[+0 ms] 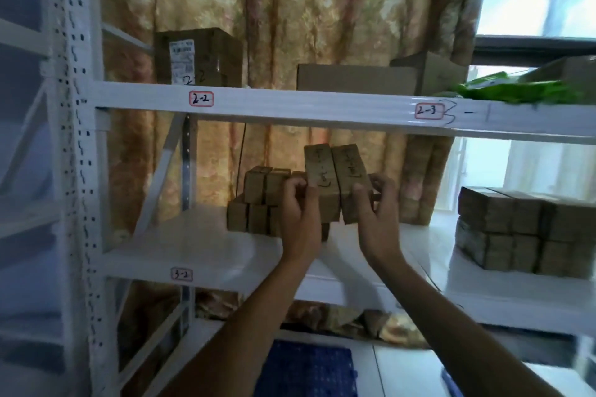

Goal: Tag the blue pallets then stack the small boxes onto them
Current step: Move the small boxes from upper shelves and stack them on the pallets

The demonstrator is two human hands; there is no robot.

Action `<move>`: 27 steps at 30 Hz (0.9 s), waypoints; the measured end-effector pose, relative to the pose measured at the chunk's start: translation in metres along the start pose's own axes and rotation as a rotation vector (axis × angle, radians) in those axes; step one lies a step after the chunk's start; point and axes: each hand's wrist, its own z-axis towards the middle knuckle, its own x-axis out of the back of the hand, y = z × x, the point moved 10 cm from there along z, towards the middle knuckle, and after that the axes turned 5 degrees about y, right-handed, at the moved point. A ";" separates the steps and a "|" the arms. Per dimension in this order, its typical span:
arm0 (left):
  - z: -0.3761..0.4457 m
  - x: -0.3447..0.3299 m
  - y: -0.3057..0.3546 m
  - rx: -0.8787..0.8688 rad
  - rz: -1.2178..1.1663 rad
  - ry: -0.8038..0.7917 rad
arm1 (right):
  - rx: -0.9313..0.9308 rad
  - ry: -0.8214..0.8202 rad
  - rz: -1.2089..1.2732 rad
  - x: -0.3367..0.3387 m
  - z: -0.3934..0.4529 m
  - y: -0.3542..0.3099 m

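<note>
Small boxes: two long brown cartons held side by side over shelf 3-2, left carton [322,182] gripped by left hand [301,219], right carton [350,182] gripped by right hand [377,219]; fingers curled round the lower ends, thumbs on the near faces. Both cartons tilted, upper ends leaning away toward the curtain, long sides touching. Black handwriting down each top face, not legible. Just behind and left of the left hand, stack of same brown cartons [258,203] on the white shelf board [193,245], two tiers, ends facing out. Shelf labels, red-bordered stickers with handwritten marks: "2-2" [201,99] and "2-3" [429,111] on the upper beam, "3-2" [182,274] on the lower beam; extra scrawl right of "2-3". Upper shelf: brown carton [198,56] with white printed shipping label, print too blurred to read, "2-2" handwritten below it; plain grey-brown box [354,77] further right; green packaging [509,89] at far right. Second stack of brown cartons [522,232] on the lower shelf at right, well apart from both hands. Blue pallet [306,371], grid-patterned plastic, on the floor below the forearms; another blue edge [450,380] at lower right. Patterned curtain [322,10] behind the rack.
</note>
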 end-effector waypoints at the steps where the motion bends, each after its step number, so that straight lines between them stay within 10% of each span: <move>1: -0.021 -0.006 0.001 0.007 -0.015 0.008 | -0.006 0.007 0.010 0.019 -0.012 -0.002; 14: -0.330 -0.069 -0.002 0.075 -0.034 -0.098 | -0.147 0.187 -0.110 0.290 -0.213 0.002; 27: -0.467 -0.115 -0.177 0.561 0.158 -0.323 | -0.538 0.243 -0.379 0.380 -0.312 0.175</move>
